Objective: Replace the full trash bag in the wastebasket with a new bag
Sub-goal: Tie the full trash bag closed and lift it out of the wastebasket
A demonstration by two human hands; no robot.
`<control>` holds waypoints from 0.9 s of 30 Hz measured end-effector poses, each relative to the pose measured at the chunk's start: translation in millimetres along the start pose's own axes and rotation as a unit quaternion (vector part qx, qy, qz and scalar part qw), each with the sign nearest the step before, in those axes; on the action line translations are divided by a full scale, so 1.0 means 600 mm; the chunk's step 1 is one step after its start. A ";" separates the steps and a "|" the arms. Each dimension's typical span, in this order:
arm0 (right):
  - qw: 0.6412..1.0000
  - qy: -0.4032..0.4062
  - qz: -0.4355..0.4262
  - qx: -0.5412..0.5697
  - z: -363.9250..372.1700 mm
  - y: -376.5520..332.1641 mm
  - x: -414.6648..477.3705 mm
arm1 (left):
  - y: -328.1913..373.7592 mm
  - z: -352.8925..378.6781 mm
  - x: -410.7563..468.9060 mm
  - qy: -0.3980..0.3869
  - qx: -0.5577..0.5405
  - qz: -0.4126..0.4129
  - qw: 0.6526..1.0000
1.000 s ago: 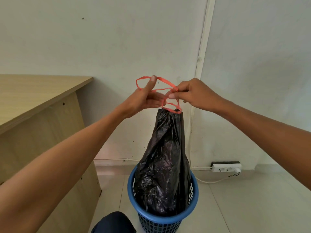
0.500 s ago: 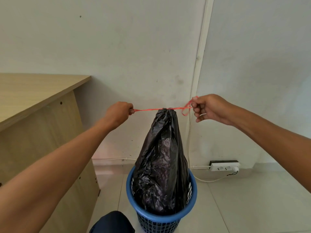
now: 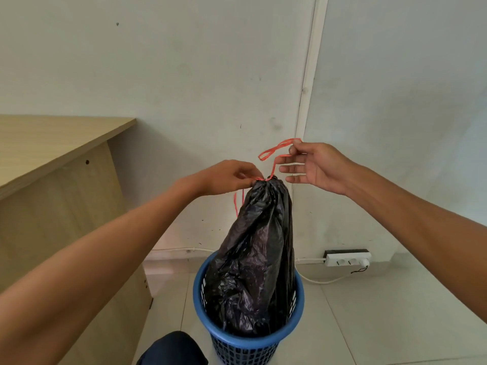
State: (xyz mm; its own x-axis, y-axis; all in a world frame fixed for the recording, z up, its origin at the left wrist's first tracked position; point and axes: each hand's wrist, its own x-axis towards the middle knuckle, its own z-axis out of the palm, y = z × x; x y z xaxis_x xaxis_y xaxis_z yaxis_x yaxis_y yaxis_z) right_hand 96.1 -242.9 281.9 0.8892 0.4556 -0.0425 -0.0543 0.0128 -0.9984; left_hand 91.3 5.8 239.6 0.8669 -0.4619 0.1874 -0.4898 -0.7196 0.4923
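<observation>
Pinching red string [image 3: 273,167] at top of black bag [image 3: 253,259] with left hand [image 3: 226,177]; pinching its loop with right hand [image 3: 319,167], other fingers spread.

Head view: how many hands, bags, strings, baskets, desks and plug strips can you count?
Hands: 2, left hand and right hand
Trash bag: 1
Drawstring: 1
Wastebasket: 1
Desk: 1
Power strip: 1
Total: 7

no readable text, labels or signs
</observation>
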 end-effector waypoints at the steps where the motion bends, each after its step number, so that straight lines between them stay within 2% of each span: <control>1: 1.000 0.012 0.003 -0.004 -0.003 -0.002 -0.001 | -0.003 0.000 0.001 0.014 0.005 0.002 1.000; 5: 0.987 0.116 0.066 -0.091 -0.015 0.001 -0.003 | -0.012 -0.009 -0.003 0.064 0.000 -0.013 0.998; 7: 0.959 0.158 0.133 -0.192 -0.014 0.003 -0.011 | -0.014 -0.015 -0.009 0.073 -0.032 -0.021 0.997; 9: 0.928 0.179 0.160 -0.286 -0.007 0.005 -0.018 | -0.012 -0.020 -0.013 0.081 -0.043 -0.022 0.996; 11: 0.902 0.205 0.114 -0.364 0.010 0.015 -0.018 | -0.008 -0.021 -0.014 0.088 -0.032 -0.018 0.995; 13: 0.840 0.238 -0.008 -0.488 0.038 0.021 -0.023 | -0.005 -0.020 -0.011 0.092 -0.031 -0.020 0.995; 15: 0.777 0.212 -0.149 -0.574 0.058 0.027 -0.022 | -0.001 -0.018 -0.007 0.094 -0.032 -0.021 0.995; 17: 0.720 0.160 -0.203 -0.645 0.067 0.033 -0.016 | 0.004 -0.017 -0.005 0.098 -0.027 -0.015 0.995; 18: 0.718 0.134 -0.199 -0.653 0.067 0.036 -0.014 | 0.006 -0.017 -0.005 0.099 -0.024 -0.014 0.995; 21: 0.786 0.083 -0.152 -0.594 0.064 0.048 -0.018 | 0.007 -0.020 -0.008 0.105 -0.015 -0.018 0.994; 25: 0.800 0.068 -0.177 -0.569 0.058 0.050 -0.021 | 0.003 -0.024 -0.017 0.099 -0.032 -0.033 0.994; 27: 0.843 0.077 -0.160 -0.508 0.062 0.047 -0.020 | 0.006 -0.022 -0.018 0.090 -0.046 -0.036 0.994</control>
State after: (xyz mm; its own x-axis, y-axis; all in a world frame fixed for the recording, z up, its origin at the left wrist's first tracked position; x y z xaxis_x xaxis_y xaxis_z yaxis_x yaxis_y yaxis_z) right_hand 67.1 -214.9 255.9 0.8369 0.4522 0.3083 0.5473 -0.6905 -0.4729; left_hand 81.5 15.3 250.7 0.9056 -0.3058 0.2940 -0.4234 -0.6932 0.5833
